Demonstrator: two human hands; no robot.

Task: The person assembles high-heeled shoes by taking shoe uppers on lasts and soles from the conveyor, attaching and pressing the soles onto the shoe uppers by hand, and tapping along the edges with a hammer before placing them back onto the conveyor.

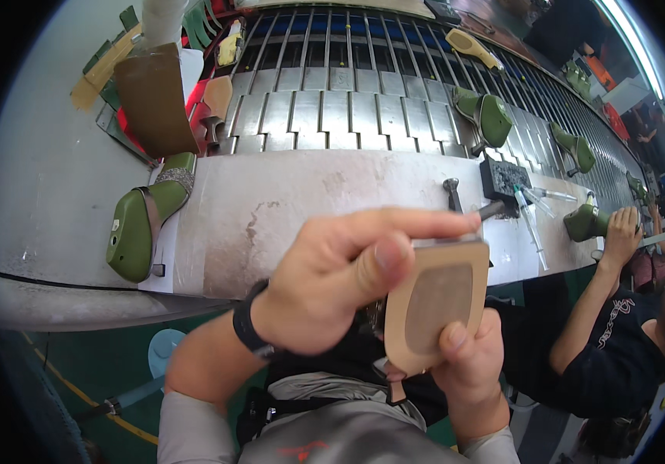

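Note:
A tan shoe sole with a greyish oval pad is held in front of my body, its squared end pointing away from me. My right hand grips its right edge, thumb on the face. Across the far end lies my left hand, thumb bent and fingers stretched along the edge; its grip is partly hidden. A small tan heel piece shows below the sole. Just beyond my left fingertips is a dark stick-like piece; whether I touch it, I cannot tell.
A green shoe last with a strap lies at left. A hammer, dark block and syringes sit at right on the worktable. Beyond runs a metal slat conveyor carrying lasts. At right, a co-worker's hand holds a last.

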